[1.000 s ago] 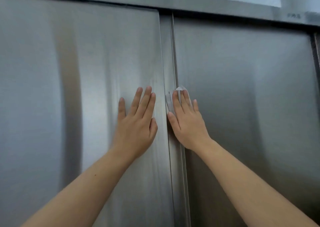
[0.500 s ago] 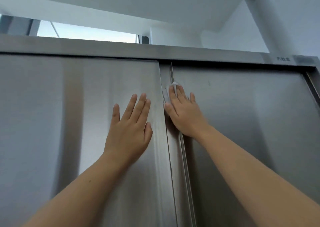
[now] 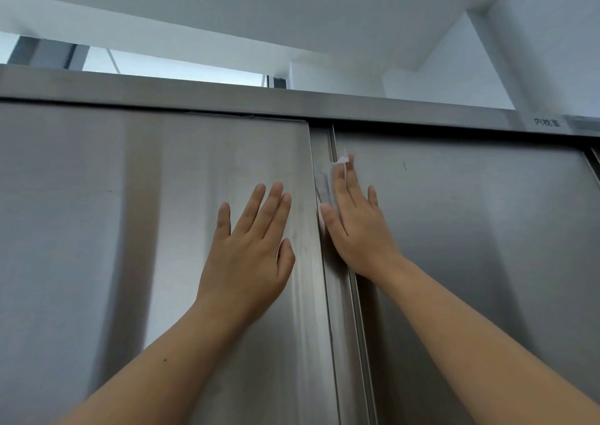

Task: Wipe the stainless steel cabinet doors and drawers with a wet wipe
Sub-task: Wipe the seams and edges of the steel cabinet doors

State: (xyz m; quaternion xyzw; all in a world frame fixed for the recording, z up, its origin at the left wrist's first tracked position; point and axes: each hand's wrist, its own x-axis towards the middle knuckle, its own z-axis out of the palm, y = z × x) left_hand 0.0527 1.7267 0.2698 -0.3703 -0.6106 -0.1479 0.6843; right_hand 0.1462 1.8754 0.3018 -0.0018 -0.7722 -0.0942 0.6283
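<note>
Stainless steel left door [image 3: 107, 229], brushed, vertical reflections, fills the left side. The left hand [image 3: 248, 255] lies flat on it near its right edge. Its fingers are straight and slightly spread, thumb alongside, nothing in it. The forearm comes in from the lower left.

Just right of that hand, the door's vertical edge meets a narrow steel strip [image 3: 339, 311] with a groove running top to bottom. The white wet wipe [image 3: 324, 188] sits on that strip and on the left edge of the right door, high up near the top rail. It is mostly under the right hand; a corner pokes out past the fingertips and a band shows left of the index finger.

The right hand [image 3: 358, 233] presses the wipe flat on the metal, fingers straight and close together, thumb out to the left, not curled round the wipe. The right door [image 3: 470, 246] runs on to the right edge.

The top rail [image 3: 194, 95] crosses above both doors. Small dark label text [image 3: 547, 122] sits at its right end, unreadable. A white ceiling [image 3: 292, 9] and a window strip [image 3: 181, 67] are above.
</note>
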